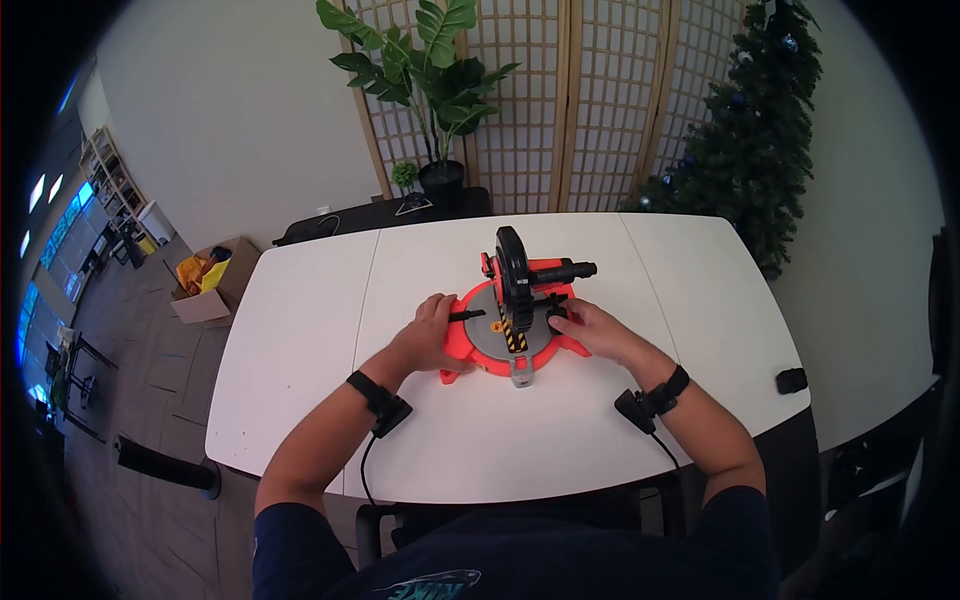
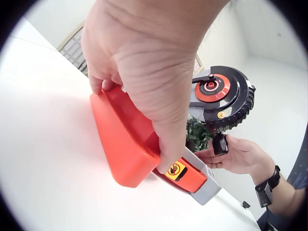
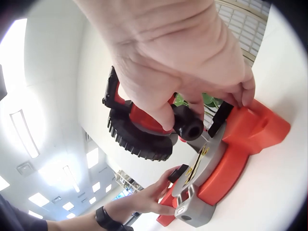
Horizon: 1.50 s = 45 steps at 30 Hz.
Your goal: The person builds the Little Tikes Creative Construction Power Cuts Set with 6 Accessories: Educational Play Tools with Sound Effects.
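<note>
A toy miter saw (image 1: 512,270) with an orange-red base (image 2: 113,139), a grey round turntable (image 3: 219,149) and a black toothed blade under a guard stands upright on the white table. My left hand (image 1: 422,335) grips the left side of the base, thumb at the front near a yellow warning sticker (image 2: 176,170) and fingers over the far edge. On the other side, my right hand (image 1: 600,335) pinches a black knob (image 3: 187,122) between thumb and fingers, beside the blade. The saw's black handle (image 1: 565,272) points right, behind that hand.
The white table (image 1: 300,370) spreads around the saw. A small black object (image 1: 791,381) lies by its right edge. Behind stand a potted plant (image 1: 440,180), a lattice screen (image 1: 530,100) and a decorated tree (image 1: 740,140). An open cardboard box (image 1: 235,275) is on the floor at left.
</note>
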Motion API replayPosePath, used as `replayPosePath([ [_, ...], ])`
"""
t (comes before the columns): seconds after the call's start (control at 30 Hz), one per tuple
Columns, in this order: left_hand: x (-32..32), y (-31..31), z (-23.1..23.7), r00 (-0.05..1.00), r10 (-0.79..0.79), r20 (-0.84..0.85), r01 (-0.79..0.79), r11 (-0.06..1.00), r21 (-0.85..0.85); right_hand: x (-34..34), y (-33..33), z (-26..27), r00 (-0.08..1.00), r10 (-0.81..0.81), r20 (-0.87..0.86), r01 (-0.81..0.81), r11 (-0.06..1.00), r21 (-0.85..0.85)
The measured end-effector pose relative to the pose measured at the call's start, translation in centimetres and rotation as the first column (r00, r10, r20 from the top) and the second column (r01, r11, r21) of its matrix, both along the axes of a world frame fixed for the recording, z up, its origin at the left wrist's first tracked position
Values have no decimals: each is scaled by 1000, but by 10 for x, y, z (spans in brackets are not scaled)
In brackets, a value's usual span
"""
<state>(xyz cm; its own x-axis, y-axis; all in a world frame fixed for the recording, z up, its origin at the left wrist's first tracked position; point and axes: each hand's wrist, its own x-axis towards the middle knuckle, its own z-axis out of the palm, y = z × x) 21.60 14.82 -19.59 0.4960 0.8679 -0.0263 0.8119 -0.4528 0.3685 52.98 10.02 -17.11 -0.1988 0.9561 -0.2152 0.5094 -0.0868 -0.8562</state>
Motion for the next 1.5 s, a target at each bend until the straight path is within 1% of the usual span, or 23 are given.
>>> replayPosePath([
  [0.17,3,-5,2,1000,18,-21,-16,997,70,12,22,-28,998,52,-44,-49,996,79],
  [0.2,4,-6,2,999,21,-28,-19,995,95,11,19,-23,998,52,-44,-48,996,78],
  [0.27,6,-7,4,999,29,-45,-24,995,102,11,9,-12,968,-1,252,-74,956,285],
  [0.3,6,-7,5,997,37,-63,-30,994,109,9,3,-2,968,0,253,-74,956,285],
  [0.37,8,-9,6,996,44,-72,-36,994,107,2,-8,17,891,-7,454,-118,962,247],
  [0.4,9,-9,6,996,50,-80,-41,994,105,2,-11,20,891,-8,454,-117,962,247],
  [0.43,10,-9,6,996,48,-80,-40,994,105,2,-13,22,925,115,362,-157,984,88],
  [0.47,10,-10,6,995,56,-88,-45,992,117,1,-15,22,943,221,248,-211,975,-66],
  [0.5,11,-10,6,993,64,-96,-51,990,129,2,-18,18,944,220,247,-210,975,-66],
  [0.57,11,-12,7,993,66,-99,-54,991,123,3,-28,7,943,321,89,-299,934,-196],
  [0.6,12,-12,7,992,70,-101,-58,991,118,2,-32,6,934,344,94,-312,915,-256],
  [0.63,12,-12,7,992,71,-100,-59,991,119,1,-32,5,934,345,95,-312,915,-255],
  [0.7,14,-14,8,992,76,-103,-63,991,118,0,-33,3,900,435,40,-366,801,-474],
  [0.77,16,-15,11,991,81,-102,-71,993,98,-3,-34,-3,897,442,24,-374,786,-492],
  [0.87,18,-16,11,991,88,-99,-80,993,84,-6,-34,-18,924,380,-41,-348,792,-501],
  [0.97,17,-16,10,992,86,-97,-77,993,93,-9,-38,-24,952,291,-97,-302,824,-479],
  [1.03,16,-15,10,992,84,-97,-74,992,98,-11,-41,-24,963,207,-173,-265,849,-456],
  [1.17,16,-13,10,989,78,-127,-61,989,134,-15,-41,-28,955,235,-178,-292,834,-467],
  [1.23,16,-13,11,990,75,-122,-59,990,131,-15,-42,-33,947,263,-183,-317,851,-419],
  [1.3,17,-13,13,987,87,-133,-76,994,81,-15,-42,-36,946,244,-212,-314,849,-425],
  [1.37,16,-12,14,989,81,-124,-71,994,80,-13,-42,-38,944,225,-240,-312,846,-432],
  [1.43,16,-12,13,991,75,-113,-66,995,80,-9,-43,-40,910,70,-409,-292,808,-512],
  [1.5,15,-12,10,990,69,-120,-56,993,104,-7,-45,-45,898,45,-439,-295,801,-521],
])
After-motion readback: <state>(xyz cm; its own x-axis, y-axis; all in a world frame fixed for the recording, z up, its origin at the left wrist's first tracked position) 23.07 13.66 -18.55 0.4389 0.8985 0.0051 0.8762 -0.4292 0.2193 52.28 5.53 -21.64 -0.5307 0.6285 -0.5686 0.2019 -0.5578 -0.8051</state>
